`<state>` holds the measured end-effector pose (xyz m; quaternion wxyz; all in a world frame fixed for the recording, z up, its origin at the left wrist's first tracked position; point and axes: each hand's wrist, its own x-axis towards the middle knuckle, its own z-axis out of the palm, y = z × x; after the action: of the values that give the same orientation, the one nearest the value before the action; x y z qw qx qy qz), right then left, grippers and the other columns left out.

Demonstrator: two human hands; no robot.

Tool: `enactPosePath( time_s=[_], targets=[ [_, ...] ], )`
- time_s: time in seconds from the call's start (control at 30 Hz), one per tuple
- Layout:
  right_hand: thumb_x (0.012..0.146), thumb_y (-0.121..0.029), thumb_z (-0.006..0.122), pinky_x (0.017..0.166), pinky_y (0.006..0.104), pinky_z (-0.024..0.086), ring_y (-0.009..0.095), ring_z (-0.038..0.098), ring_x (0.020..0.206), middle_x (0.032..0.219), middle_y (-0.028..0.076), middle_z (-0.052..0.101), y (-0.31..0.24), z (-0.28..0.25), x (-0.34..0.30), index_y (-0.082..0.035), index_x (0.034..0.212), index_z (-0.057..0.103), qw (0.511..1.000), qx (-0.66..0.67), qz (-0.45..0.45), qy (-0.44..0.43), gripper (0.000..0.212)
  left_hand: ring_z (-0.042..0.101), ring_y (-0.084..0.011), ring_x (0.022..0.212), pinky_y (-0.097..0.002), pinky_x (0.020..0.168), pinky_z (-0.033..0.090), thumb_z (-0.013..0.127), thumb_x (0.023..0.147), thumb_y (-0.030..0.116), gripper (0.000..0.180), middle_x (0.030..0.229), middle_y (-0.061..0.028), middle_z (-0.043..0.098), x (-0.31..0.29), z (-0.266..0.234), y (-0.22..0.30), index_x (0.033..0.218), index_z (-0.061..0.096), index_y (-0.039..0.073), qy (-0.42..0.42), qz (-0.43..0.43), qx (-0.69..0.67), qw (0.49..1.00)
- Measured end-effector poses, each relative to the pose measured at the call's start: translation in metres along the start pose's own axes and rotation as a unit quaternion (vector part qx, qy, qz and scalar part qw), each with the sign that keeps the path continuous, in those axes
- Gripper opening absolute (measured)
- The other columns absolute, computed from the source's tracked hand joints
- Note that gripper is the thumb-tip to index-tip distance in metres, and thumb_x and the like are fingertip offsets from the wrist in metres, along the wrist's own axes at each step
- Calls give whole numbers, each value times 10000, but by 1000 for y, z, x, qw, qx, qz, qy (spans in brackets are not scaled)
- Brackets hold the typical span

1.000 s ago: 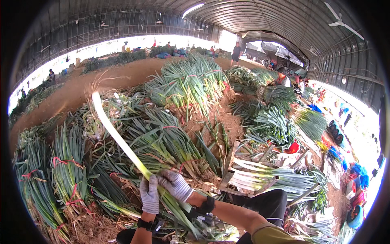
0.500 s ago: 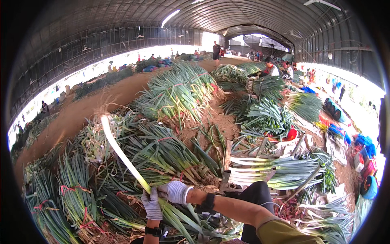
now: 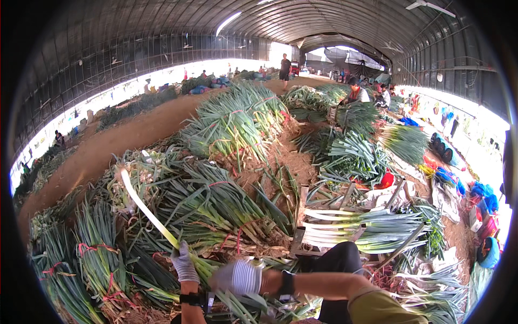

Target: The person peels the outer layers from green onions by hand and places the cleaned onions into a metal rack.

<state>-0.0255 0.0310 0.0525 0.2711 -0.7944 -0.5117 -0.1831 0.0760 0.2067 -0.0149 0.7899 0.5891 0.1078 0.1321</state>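
My left hand [image 3: 184, 264], in a grey-striped glove, is closed around the stalk of a long green onion [image 3: 143, 204]. The bare white shank points up and to the left, while its green leaves trail down toward my lap. Just right of it, my right hand [image 3: 237, 277], gloved the same way, is over the leaf part. Motion smears its fingers, so I cannot make out their grip. Peeled white-and-green onions [image 3: 356, 227] lie side by side in a wooden rack [image 3: 298, 237] beside my knee.
Tied bundles of green onions [image 3: 100, 243] lie at my left, with a larger heap [image 3: 237, 116] farther ahead. Peelings [image 3: 145, 167] are piled beyond my left hand. A person [image 3: 356, 92] sits among onions at the far right; another person [image 3: 285, 70] stands on the dirt floor.
My left hand has moved left and the onion has swung down and left. The stringy roots at its tip no longer show. My right hand has shifted downward, away from my left.
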Motion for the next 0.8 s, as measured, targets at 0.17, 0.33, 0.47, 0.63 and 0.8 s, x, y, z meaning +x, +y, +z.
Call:
enactPosePath(
  time_s=[0.17,0.33,0.47,0.63,0.8],
  targets=[
    [830,-383,542,659,397,501,261,585,769,940,145,576,108,-121,11,-8,1113,475,942,-257,215,8,475,414,-83,605,-242,540,356,617,856,191,189,716,33,501,-8,-2,23,907,561,18,18,110,-3,994],
    [850,-262,415,665,418,499,331,638,769,842,187,652,197,-290,21,8,1195,458,755,-445,481,23,440,457,-75,591,-234,524,378,650,823,128,158,732,24,521,-20,15,28,906,554,34,15,77,28,997],
    [777,-268,545,727,388,500,300,639,884,956,197,641,226,-343,46,6,917,658,721,-452,512,-120,327,464,-68,583,-210,533,397,638,808,67,120,731,26,514,-26,6,43,898,560,49,15,68,18,997],
    [795,-332,536,776,409,498,318,612,941,1031,161,625,226,-212,10,-83,1040,602,852,-335,401,-24,355,468,-73,632,-206,568,391,632,789,17,132,766,33,527,-5,-11,12,904,579,54,-3,118,39,992],
    [741,-408,648,804,431,492,347,602,941,1003,213,611,84,-66,15,-44,1244,431,856,-18,432,-283,657,476,-64,640,-206,565,395,650,797,47,101,764,33,551,-11,13,3,882,598,63,-15,54,23,998]
  ],
)
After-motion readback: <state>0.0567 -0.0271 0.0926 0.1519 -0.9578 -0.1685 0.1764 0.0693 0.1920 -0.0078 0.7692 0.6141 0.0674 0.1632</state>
